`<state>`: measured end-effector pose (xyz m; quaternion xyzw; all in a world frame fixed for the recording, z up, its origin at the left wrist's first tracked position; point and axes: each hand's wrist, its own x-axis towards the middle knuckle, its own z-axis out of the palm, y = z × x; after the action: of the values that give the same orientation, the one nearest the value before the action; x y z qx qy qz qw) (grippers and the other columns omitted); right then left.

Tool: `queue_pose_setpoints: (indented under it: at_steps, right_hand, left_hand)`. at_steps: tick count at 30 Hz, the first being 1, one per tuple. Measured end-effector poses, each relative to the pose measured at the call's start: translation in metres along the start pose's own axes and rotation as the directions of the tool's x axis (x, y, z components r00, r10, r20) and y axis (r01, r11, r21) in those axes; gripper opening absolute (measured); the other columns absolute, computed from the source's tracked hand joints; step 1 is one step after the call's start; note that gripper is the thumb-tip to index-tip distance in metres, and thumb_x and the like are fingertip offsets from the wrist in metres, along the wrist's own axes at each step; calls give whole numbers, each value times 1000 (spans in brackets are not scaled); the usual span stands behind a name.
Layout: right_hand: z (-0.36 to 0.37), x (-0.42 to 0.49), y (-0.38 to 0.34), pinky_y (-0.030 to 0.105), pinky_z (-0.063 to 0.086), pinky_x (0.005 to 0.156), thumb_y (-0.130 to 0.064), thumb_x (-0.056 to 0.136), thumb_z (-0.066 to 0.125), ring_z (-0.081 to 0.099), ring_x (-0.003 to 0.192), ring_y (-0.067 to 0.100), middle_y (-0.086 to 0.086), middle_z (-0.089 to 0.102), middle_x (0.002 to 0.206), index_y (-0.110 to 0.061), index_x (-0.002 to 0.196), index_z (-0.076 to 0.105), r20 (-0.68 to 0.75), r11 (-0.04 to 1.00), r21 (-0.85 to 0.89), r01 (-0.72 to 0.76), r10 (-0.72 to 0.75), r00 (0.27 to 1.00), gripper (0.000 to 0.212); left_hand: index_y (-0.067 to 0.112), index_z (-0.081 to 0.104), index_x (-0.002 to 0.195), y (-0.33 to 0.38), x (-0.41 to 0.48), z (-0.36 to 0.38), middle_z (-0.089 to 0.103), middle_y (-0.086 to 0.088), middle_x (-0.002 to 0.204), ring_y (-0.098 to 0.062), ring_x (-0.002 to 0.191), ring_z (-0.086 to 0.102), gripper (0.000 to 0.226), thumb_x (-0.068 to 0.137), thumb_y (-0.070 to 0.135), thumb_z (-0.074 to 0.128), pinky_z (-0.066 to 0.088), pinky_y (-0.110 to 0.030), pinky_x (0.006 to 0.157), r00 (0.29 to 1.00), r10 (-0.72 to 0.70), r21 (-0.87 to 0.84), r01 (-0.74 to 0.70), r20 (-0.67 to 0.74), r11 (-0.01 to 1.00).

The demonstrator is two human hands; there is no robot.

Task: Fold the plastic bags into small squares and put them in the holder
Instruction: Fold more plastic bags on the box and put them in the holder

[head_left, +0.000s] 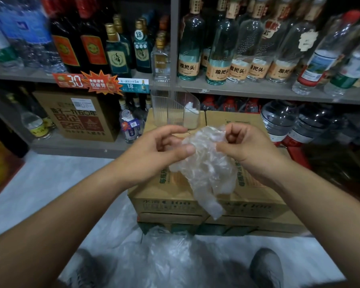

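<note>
Two hands met above the cardboard boxes (168,197) in the head view. The left hand (160,151) pinched the left edge of a crumpled clear plastic bag (206,169) between thumb and curled fingers. The right hand (247,150), fingers curled tight, gripped the bag's upper right edge. The bag hung between them over the top of the boxes, its loose tail trailing down past the boxes' front face. At the far end of the boxes' top stood the clear ribbed holder (170,109), upright, with something pale tucked in its right compartment. On the floor just in front of the boxes lay a heap of more clear bags (170,252), between two grey shoes (266,267). Behind the boxes ran shelves (237,90) of bottles (218,48).
</note>
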<state>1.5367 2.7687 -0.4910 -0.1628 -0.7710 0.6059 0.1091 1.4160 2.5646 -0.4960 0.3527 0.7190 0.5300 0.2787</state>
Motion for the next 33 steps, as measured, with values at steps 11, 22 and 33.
queue_pose_setpoints:
  at_steps: [11,22,33]
  right_hand:
    - [-2,0,-5,31,57,76,-23,96,65,68,78,13,-1,71,84,-12,91,71,-76,999,28,30,-28,997,13]
    - [1,17,11,23,51,81,-23,103,55,65,90,4,-12,70,94,-19,105,73,-274,959,-258,117,-188,943,19]
    - [-17,32,21,35,55,84,-36,97,64,65,92,11,-8,69,98,-32,120,65,-192,902,-414,126,-222,956,23]
  left_hand:
    - [14,72,88,-6,6,7,68,-12,84,-27,72,58,14,81,13,83,56,-37,73,987,102,95,-90,-123,991]
    - [18,74,95,-13,6,18,72,-8,92,-15,79,62,24,74,14,86,57,-30,81,997,-79,-30,80,5,996]
    - [0,67,92,-28,10,9,61,-5,66,-8,51,56,7,91,4,72,53,-19,51,952,-287,-3,288,-108,958]
